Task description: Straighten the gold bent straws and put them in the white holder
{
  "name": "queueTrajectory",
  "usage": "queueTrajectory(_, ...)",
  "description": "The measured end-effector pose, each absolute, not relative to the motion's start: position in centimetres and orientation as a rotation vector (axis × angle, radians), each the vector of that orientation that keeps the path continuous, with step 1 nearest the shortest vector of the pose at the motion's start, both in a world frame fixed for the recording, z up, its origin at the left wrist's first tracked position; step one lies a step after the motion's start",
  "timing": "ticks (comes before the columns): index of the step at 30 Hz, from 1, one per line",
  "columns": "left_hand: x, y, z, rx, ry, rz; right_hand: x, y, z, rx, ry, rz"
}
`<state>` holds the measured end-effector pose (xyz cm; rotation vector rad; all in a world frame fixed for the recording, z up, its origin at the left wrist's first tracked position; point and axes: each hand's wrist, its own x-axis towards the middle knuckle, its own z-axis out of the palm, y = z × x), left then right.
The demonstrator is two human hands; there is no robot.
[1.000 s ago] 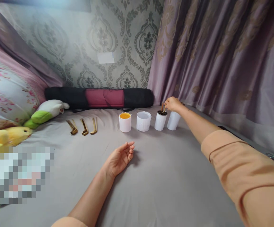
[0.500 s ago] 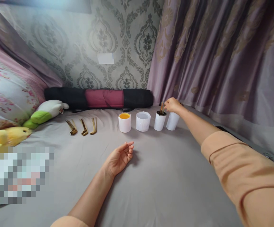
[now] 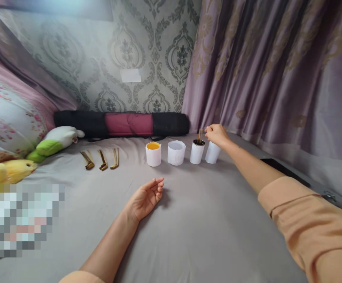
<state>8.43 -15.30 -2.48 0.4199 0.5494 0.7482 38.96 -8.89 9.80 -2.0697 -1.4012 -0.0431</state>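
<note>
Several white cups stand in a row on the grey bed sheet (image 3: 206, 220): one with a yellow inside (image 3: 153, 153), an empty wider cup (image 3: 176, 152), a dark-rimmed cup (image 3: 196, 151) with a thin brown stick upright in it, and a fourth cup (image 3: 212, 153). My right hand (image 3: 216, 134) reaches over the last two cups, fingers pinched beside the stick's top; whether they grip it I cannot tell. My left hand (image 3: 146, 198) rests palm-up on the sheet, fingers loosely curled, holding nothing.
Three bundles of gold-coloured angled tools (image 3: 101, 159) lie left of the cups. A black and maroon rolled bag (image 3: 123, 123) lies against the wall. Plush toys (image 3: 55, 141) and a floral pillow (image 3: 8, 118) sit left. Purple curtains (image 3: 271, 70) hang right.
The view shifted slightly, so the cups appear a bit further left. My right hand stays over the right-hand cups by the stick. My left hand has not moved.
</note>
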Motion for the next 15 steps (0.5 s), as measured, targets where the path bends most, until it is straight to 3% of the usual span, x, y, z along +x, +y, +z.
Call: queueTrajectory(15,8.6,-15.4,-2.2,0.414,0.566,0.75,32.7,-13.1,2.8,-1.684,-1.308,0.49)
